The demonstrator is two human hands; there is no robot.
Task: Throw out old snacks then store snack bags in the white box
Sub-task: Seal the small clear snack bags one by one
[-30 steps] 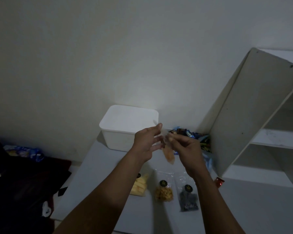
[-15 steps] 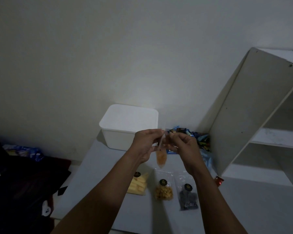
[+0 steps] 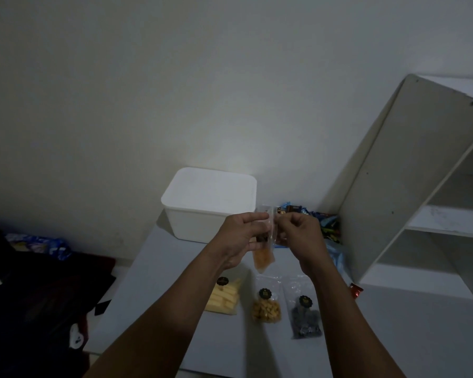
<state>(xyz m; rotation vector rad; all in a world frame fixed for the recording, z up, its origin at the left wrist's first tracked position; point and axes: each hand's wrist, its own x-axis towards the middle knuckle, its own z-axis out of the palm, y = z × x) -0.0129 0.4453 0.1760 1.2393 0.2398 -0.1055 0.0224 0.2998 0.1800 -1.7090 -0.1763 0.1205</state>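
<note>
Pinching is what this step rests on: both hands hold a small clear bag [image 3: 262, 257] by its upper strip, and the job now looks like checking or pressing shut its top before deciding whether it is kept or thrown out. To do it well, the bag should stay hanging upright so the orange pieces sit in the bottom and keep clear of the seal. The fingers should work along the whole width of the strip rather than squeeze one spot. The light is dim, so turning the flat face toward the eyes would show the contents better than the present edge-on view.

The left hand [image 3: 243, 236] is curled, its thumb and fingers closed on the near side of the bag's top. The right hand [image 3: 301, 236] is curled too and pinches the other side, its fingertips meeting the left ones through the plastic. Neither hand touches anything else.

The bag hangs in the air above the worktop [image 3: 393, 336], in front of the white box [image 3: 208, 208]. The box stands at the back by the wall and seems closed by its lid, so the lid must come off before storing. Below the hands lie three more bags in a row: yellow sticks [image 3: 224, 298], golden pieces [image 3: 266, 309] and dark pieces [image 3: 305, 320]. A heap of wrapped snacks [image 3: 325, 225] sits between the box and the shelf unit [image 3: 393, 186].
</note>
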